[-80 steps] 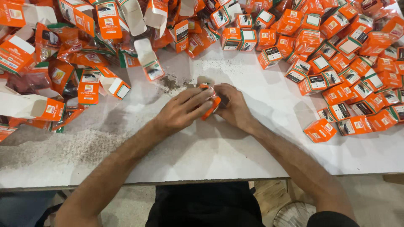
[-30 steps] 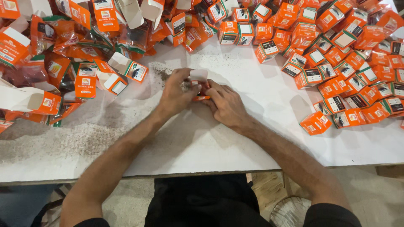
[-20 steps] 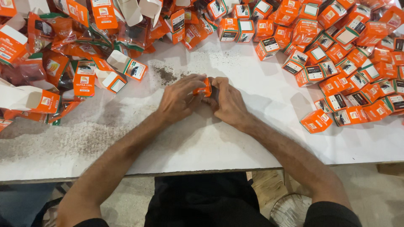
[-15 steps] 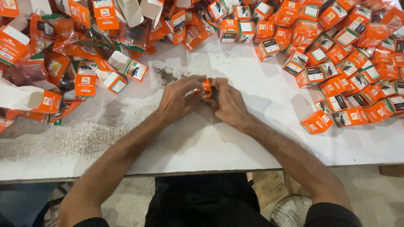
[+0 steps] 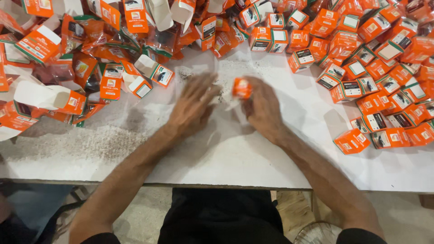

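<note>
Dozens of small orange boxes crowd the far and right parts of the white table (image 5: 253,153), too many and too overlapped to count one by one. On the right they lie closed and packed close together in a heap (image 5: 384,68), its nearest box (image 5: 351,141) sitting a little apart toward the table's front edge. On the left the pile (image 5: 90,58) is looser: open, unfolded boxes with white flaps showing, mixed with clear plastic wrappers. Two open boxes (image 5: 149,77) lie at its near edge, just beside the left hand. One small orange box (image 5: 242,88) is off the piles, held up in the fingers of the right hand (image 5: 262,108), which is curled around it from the right side. The left hand (image 5: 192,106) is spread flat with fingers apart, palm down over the table, just left of that box; it is blurred, so I cannot tell whether its fingertips touch the box or the table. Dark specks and a grey dusty smear (image 5: 77,144) mark the table between the left pile and the left forearm. Between the two hands and the person's body the tabletop carries only the forearms. Nothing stands between the hands and either pile.
</note>
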